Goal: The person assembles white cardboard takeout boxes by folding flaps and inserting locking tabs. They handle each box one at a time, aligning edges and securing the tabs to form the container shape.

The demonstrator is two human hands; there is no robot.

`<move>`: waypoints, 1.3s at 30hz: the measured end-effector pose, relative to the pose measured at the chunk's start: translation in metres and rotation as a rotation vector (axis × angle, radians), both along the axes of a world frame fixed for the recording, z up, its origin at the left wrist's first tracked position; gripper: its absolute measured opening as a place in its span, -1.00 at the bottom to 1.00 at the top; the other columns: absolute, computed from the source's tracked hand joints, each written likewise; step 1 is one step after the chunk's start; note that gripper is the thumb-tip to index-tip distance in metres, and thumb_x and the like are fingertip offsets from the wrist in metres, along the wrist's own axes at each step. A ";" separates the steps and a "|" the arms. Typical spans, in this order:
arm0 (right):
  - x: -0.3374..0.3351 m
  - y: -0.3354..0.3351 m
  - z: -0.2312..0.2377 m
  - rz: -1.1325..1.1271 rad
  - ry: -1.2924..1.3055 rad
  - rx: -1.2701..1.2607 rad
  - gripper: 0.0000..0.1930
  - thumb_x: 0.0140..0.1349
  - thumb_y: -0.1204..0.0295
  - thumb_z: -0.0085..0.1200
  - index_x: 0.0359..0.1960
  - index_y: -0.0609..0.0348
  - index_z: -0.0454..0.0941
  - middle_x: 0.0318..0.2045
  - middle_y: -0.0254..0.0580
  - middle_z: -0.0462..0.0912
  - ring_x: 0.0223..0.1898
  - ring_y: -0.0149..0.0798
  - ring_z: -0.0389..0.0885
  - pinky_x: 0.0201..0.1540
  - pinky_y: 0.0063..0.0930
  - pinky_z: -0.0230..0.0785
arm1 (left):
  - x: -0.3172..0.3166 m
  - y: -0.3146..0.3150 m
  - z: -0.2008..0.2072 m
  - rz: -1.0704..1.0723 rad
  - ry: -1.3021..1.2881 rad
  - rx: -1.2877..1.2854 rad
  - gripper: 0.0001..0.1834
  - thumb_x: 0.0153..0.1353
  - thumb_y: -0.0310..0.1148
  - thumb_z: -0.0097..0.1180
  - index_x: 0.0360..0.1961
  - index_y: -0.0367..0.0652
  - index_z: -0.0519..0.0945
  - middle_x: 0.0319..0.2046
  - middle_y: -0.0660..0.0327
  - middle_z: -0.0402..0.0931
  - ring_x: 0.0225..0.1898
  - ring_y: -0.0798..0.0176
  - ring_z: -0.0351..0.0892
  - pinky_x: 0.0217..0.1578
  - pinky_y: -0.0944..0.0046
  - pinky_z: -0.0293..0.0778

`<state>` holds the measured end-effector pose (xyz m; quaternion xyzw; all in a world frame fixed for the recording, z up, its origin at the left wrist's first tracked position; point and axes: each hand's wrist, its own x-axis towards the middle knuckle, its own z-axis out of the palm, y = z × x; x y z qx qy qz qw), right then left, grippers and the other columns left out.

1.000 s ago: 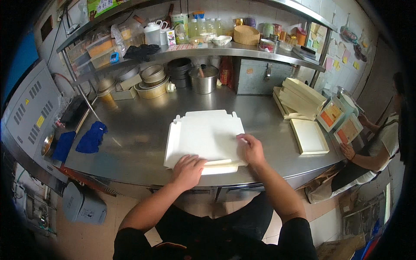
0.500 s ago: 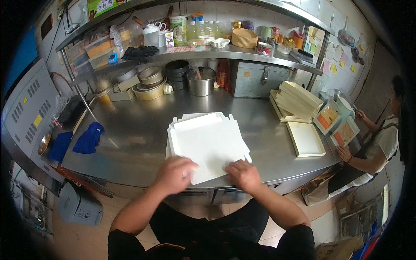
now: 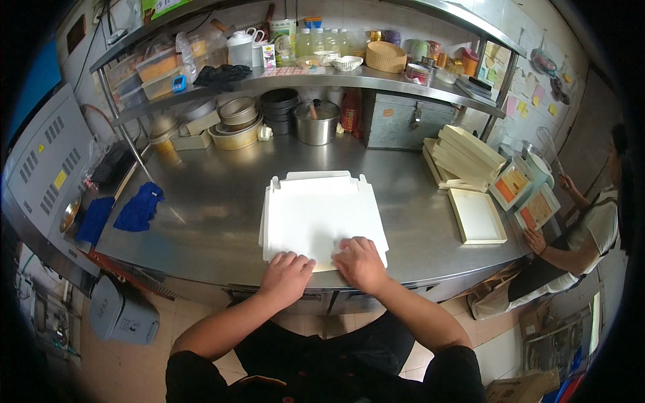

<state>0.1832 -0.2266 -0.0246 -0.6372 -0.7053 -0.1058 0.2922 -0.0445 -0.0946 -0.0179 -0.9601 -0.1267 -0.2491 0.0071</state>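
A white cardboard box blank lies on the steel worktable in front of me, with tabs at its far corners. Edges of another sheet peek out beneath it at the far side. My left hand is at the left part of its near edge, fingers bent over the card. At the right part of that edge my right hand is closed with curled fingers, a short gap from the left. Both thumbs are mostly hidden.
Folded cream box trays are piled at the right, an open tray before them. A co-worker stands there by a scale. Blue cloths lie at the left. Pans and a steel pot stand behind, under a loaded shelf.
The upper white sheet has turned from a slant to lie nearly square over what is beneath. Both my hands have moved closer together along its near edge, the left one moving right.
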 end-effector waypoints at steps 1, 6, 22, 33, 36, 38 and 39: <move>-0.003 -0.005 0.003 0.006 -0.009 -0.016 -0.77 0.31 0.44 0.36 -0.01 0.03 0.79 -0.07 -0.13 0.74 0.05 -0.01 0.68 0.14 -0.15 0.50 | -0.001 -0.001 -0.008 0.013 0.048 -0.032 -0.76 0.34 -0.34 0.33 0.01 -0.05 0.82 -0.11 0.28 0.72 -0.02 0.09 0.69 0.08 0.03 0.60; -0.001 -0.010 -0.019 0.034 0.049 0.014 -0.71 0.23 0.47 0.34 0.00 0.10 0.78 -0.09 -0.08 0.73 -0.01 0.08 0.68 0.11 -0.07 0.51 | 0.004 -0.002 -0.011 0.089 0.099 -0.098 -0.79 0.25 -0.46 0.25 -0.11 -0.12 0.77 -0.18 0.18 0.66 -0.05 0.02 0.66 0.01 -0.07 0.60; -0.032 0.114 -0.054 0.106 1.704 0.103 -0.52 0.63 0.41 0.06 0.51 0.24 0.40 0.25 -0.11 0.62 0.30 -0.23 0.54 0.42 -0.36 0.38 | 0.113 0.026 -0.037 -0.103 -0.533 -1.319 -0.20 0.68 0.02 -0.04 0.73 -0.18 0.09 0.63 -0.16 0.16 0.66 -0.13 0.11 0.64 -0.05 0.05; 0.093 -0.003 -0.012 -0.127 1.146 -0.345 -0.62 0.52 0.56 0.09 0.32 0.17 0.63 0.15 0.00 0.74 0.12 -0.19 0.71 0.22 -0.28 0.57 | 0.052 0.009 -0.029 -0.021 0.114 -0.308 -0.49 0.48 -0.20 0.26 0.43 0.15 0.65 0.52 0.09 0.48 0.58 -0.10 0.37 0.58 -0.21 0.19; 0.103 -0.030 -0.013 -0.276 0.330 0.048 -0.61 0.40 0.62 0.13 0.23 0.07 0.71 0.25 0.09 0.69 0.35 0.14 0.63 0.39 -0.04 0.52 | 0.035 -0.008 -0.012 -0.059 0.040 -0.302 -0.53 0.34 -0.44 0.30 0.28 0.07 0.76 0.09 0.17 0.69 0.22 0.05 0.64 0.45 -0.18 0.32; 0.090 -0.042 -0.013 -0.229 0.263 0.067 -0.61 0.33 0.64 0.16 0.16 0.03 0.74 0.29 0.09 0.65 0.42 0.29 0.53 0.44 0.07 0.47 | 0.018 -0.014 0.004 -0.095 -0.095 -0.230 -0.49 0.25 -0.55 0.30 0.22 0.08 0.80 -0.07 0.24 0.61 0.07 0.10 0.63 0.37 -0.13 0.36; 0.084 -0.045 -0.008 -0.204 0.226 0.080 -0.61 0.29 0.65 0.17 0.12 0.01 0.76 0.31 0.08 0.64 0.45 0.36 0.48 0.47 0.13 0.45 | 0.009 -0.014 0.015 -0.112 -0.166 -0.190 -0.47 0.20 -0.60 0.31 0.19 0.08 0.82 -0.15 0.27 0.57 -0.01 0.12 0.62 0.33 -0.10 0.38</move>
